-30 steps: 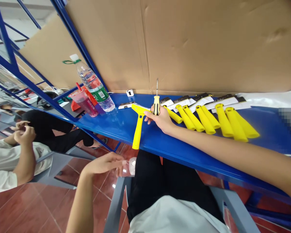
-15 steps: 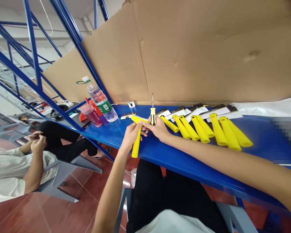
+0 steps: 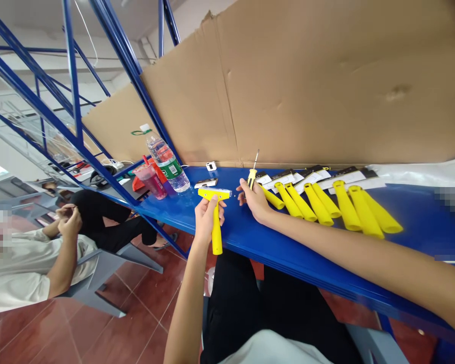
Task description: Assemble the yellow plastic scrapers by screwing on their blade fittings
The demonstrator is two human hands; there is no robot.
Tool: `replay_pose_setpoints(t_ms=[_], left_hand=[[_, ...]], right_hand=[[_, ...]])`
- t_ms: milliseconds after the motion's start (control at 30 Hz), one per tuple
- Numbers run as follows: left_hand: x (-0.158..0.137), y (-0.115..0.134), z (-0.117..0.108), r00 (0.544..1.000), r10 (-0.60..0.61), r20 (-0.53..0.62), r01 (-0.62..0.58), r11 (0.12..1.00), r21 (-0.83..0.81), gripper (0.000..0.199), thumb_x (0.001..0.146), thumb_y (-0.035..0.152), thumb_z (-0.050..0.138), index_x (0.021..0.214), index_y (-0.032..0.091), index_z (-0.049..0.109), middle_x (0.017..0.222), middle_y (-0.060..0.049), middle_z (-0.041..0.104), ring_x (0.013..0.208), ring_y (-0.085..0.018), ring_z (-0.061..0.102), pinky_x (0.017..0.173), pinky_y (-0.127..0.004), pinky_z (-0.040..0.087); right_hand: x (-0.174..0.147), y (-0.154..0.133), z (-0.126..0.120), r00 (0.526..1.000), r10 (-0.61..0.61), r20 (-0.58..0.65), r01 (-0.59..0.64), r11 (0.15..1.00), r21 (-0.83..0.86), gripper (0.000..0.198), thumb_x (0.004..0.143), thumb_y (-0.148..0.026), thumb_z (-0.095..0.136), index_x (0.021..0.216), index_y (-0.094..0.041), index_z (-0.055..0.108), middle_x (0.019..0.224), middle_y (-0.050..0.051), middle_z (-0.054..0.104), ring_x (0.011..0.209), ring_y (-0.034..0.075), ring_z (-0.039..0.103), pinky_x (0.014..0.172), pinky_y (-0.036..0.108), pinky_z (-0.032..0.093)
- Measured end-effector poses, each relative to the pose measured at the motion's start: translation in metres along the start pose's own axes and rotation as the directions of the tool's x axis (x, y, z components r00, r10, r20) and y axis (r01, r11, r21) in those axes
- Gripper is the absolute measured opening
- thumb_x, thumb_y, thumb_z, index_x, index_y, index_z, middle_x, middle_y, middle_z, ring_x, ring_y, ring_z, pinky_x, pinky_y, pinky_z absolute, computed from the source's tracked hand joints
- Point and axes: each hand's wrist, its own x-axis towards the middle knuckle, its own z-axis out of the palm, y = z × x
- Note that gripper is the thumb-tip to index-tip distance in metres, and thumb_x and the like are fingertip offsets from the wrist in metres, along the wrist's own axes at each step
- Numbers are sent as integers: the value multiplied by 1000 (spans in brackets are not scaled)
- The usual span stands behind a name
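My left hand [image 3: 206, 218] is closed round a yellow T-shaped scraper [image 3: 217, 237], its head uppermost and its handle pointing down in front of the table edge. To the right, my right hand [image 3: 256, 200] grips a screwdriver [image 3: 252, 177] with a yellow and black handle, its shaft pointing up. A gap separates the two hands. Behind the scraper lies a small flat packet or blade-like piece [image 3: 206, 183]; I cannot make out its kind. Beyond my right hand, several yellow tapered handles [image 3: 318, 205] lie in a row on the blue table [image 3: 246, 235].
Black and white cards [image 3: 314, 177] lie behind the handles. A water bottle [image 3: 170, 167] and a pink cup [image 3: 151, 181] stand at the left. A cardboard sheet [image 3: 288, 86] rises behind the table. Another person [image 3: 66, 253] sits at the left beside the blue frame [image 3: 76, 91].
My right hand has moved away from the scraper to the right, taking the screwdriver along. The scraper has turned, so its head now faces me more squarely. The whole view has shifted slightly.
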Motion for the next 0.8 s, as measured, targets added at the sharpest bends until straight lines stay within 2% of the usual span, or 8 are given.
replay_pose_setpoints(t_ms=[100,200,333,467,567,700,800], left_hand=[[1,-1,-1,999,-34,10,34,999,3,45,91,57,88,96,17,68,85,-3,72,53,-8,53,42,-21,44],[1,-3,-2,999,-38,35,38,999,-17,41,94,55,85,98,17,67,86,-3,71,55,-8,53,43,-20,43],[0,-3,-3,998,-35,44,37,998,-51,39,94,53,85,100,19,67,87,-3,71,58,-9,53,43,-20,44],[0,-2,-4,999,-24,29,26,999,-45,38,95,53,83,107,20,68,88,-3,71,59,-10,55,44,-20,45],[0,-1,-4,999,-19,33,20,999,-41,40,96,54,83,112,20,69,90,-3,71,60,-10,56,46,-20,47],[0,-1,-4,999,-22,47,25,998,-59,41,94,54,84,108,20,68,89,-3,71,61,-10,55,45,-20,45],[1,-1,-3,999,-31,33,33,997,-69,42,92,54,85,106,19,67,87,-2,70,59,-10,53,43,-20,44]], right_hand=[[4,1,-3,1000,-24,20,26,992,-125,28,107,-53,59,101,-26,53,96,2,70,76,18,70,66,33,61],[10,-4,-12,995,-55,86,78,951,-298,14,100,-31,70,98,-25,58,96,3,73,89,22,73,88,40,62],[19,-12,-22,976,-74,204,169,851,-498,28,84,-6,78,93,-25,61,106,6,79,107,29,74,107,47,53],[22,-12,-23,958,-59,281,222,773,-594,35,85,-3,81,93,-27,56,114,10,82,115,33,75,110,48,51],[22,-11,-19,944,-51,325,251,749,-613,38,87,-6,85,91,-27,53,112,9,84,113,31,77,108,45,52],[24,-12,-15,942,-52,331,253,756,-604,39,90,-4,81,84,-28,50,100,6,84,101,29,78,102,41,53],[24,-13,-13,952,-58,302,228,793,-566,39,88,-2,79,80,-27,51,93,6,82,96,28,77,101,42,54]])
